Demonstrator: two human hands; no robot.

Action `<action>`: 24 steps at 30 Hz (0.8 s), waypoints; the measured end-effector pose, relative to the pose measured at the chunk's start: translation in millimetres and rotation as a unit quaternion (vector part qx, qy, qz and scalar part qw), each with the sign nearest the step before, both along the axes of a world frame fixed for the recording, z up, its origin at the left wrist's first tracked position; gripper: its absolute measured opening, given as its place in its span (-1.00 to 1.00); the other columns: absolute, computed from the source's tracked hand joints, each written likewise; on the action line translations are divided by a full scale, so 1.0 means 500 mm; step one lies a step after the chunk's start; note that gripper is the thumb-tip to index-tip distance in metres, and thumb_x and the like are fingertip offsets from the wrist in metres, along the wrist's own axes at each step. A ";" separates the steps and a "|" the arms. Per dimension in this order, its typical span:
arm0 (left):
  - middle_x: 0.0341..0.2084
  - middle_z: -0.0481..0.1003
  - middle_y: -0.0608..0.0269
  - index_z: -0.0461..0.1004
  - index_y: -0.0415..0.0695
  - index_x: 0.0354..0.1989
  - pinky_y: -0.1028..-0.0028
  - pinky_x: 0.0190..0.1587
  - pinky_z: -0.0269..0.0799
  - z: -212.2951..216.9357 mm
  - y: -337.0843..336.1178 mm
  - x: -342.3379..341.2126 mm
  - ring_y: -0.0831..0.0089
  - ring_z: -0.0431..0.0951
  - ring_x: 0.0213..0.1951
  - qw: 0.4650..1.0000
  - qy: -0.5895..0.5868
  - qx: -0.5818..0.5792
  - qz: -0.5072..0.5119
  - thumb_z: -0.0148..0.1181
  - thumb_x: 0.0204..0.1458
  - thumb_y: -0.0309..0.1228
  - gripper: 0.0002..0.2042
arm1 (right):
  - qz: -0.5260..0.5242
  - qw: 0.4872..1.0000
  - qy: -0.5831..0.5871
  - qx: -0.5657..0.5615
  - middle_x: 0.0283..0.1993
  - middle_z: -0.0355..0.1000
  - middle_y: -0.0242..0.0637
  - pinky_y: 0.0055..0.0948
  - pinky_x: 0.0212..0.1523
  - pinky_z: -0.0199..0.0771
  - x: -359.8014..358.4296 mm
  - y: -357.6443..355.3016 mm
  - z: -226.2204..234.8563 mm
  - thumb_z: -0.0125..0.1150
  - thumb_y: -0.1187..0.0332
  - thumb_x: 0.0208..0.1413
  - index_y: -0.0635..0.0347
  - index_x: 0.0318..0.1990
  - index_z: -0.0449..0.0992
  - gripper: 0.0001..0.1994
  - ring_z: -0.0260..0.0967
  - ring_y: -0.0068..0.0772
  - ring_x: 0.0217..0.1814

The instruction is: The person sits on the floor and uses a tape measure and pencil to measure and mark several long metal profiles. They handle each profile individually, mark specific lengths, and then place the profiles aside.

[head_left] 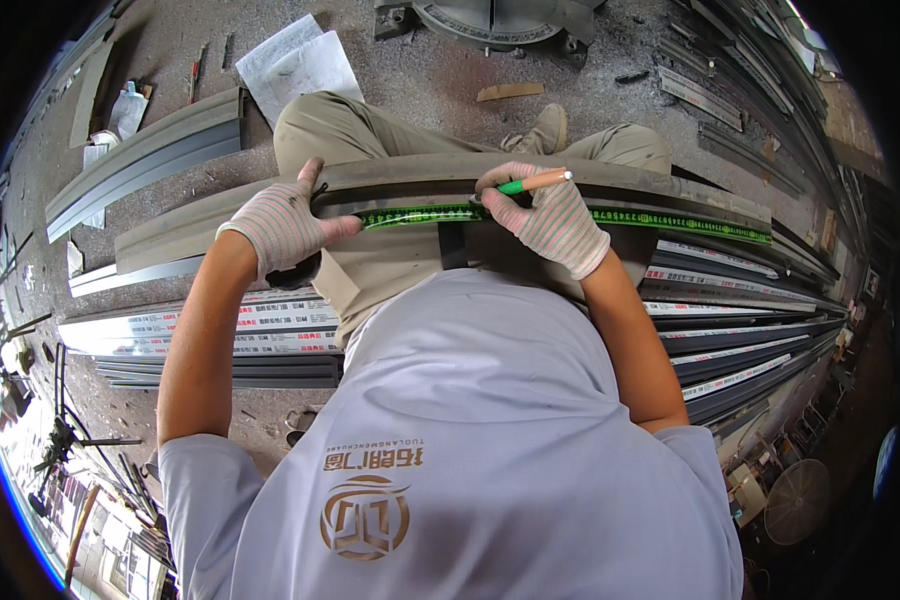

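Head view: a long grey metal profile (pixel 410 178) lies across the person's lap, running from far left to far right, with a green tape measure blade (pixel 610 216) stretched flat along its upper face. The profile looks stiff and light for its length, likely aluminium, with smooth painted faces and hard edges; it probably wants a grip near the middle or at two spread points, since a long end could swing or sag. The tape is thin, springy and apt to slide.

The left hand (pixel 282 222), in a striped knit glove, is curled over the profile, thumb up, and presses the tape down. The right hand (pixel 548 216), gloved alike, pinches a green pencil (pixel 533 182) between thumb and fingers, its point touching the profile beside the tape. More profiles (pixel 740 330) lie stacked on the floor.
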State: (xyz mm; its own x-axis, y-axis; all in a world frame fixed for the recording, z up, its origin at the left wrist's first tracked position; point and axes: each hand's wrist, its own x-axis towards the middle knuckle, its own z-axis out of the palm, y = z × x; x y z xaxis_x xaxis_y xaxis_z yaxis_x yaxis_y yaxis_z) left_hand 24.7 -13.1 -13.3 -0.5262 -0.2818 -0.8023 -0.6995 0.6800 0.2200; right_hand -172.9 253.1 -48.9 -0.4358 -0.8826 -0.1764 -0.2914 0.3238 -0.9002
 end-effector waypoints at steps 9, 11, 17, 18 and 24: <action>0.06 0.56 -0.42 -0.10 -0.28 0.60 0.25 0.24 0.45 0.001 0.003 -0.001 -0.11 0.60 0.17 1.000 -0.006 0.007 0.012 0.37 -0.03 0.22 0.19 | -0.007 1.000 0.010 0.029 -0.35 0.62 -0.18 -0.44 -0.30 0.49 0.000 0.003 -0.005 0.39 0.37 0.20 0.22 -0.18 0.69 -0.87 0.48 -0.41 -0.39; 0.06 0.56 -0.42 -0.10 -0.28 0.60 0.25 0.24 0.45 -0.001 0.002 0.001 -0.11 0.60 0.17 1.000 -0.004 0.006 0.010 0.37 -0.03 0.22 0.19 | 0.001 1.000 -0.002 0.005 -0.36 0.61 -0.17 -0.44 -0.29 0.50 0.000 0.003 -0.005 0.40 0.37 0.20 0.23 -0.19 0.69 -0.87 0.49 -0.41 -0.40; 0.06 0.56 -0.41 -0.10 -0.29 0.60 0.25 0.25 0.44 0.001 0.004 -0.001 -0.11 0.59 0.17 1.000 -0.005 0.003 0.007 0.36 -0.02 0.23 0.18 | -0.003 1.000 -0.013 0.002 -0.34 0.63 -0.19 -0.44 -0.26 0.51 0.001 0.002 0.004 0.38 0.40 0.21 0.26 -0.20 0.68 -0.89 0.51 -0.43 -0.37; 0.06 0.56 -0.41 -0.10 -0.29 0.60 0.24 0.25 0.44 0.002 0.004 -0.001 -0.11 0.59 0.17 1.000 -0.006 0.002 0.006 0.35 -0.02 0.23 0.18 | -0.002 1.000 -0.029 -0.001 -0.34 0.63 -0.20 -0.43 -0.27 0.51 -0.001 0.003 0.007 0.38 0.41 0.22 0.26 -0.20 0.68 -0.89 0.52 -0.43 -0.37; -0.03 0.60 -0.35 -0.03 -0.18 0.61 0.32 0.15 0.49 -0.007 0.005 0.012 -0.05 0.64 0.06 1.000 0.005 -0.006 0.027 0.43 -0.01 0.14 0.12 | -0.056 0.989 0.054 -0.129 -0.21 0.66 -0.24 -0.43 -0.14 0.58 0.001 0.028 -0.003 0.35 0.42 0.27 0.22 -0.02 0.65 -0.82 0.62 -0.42 -0.21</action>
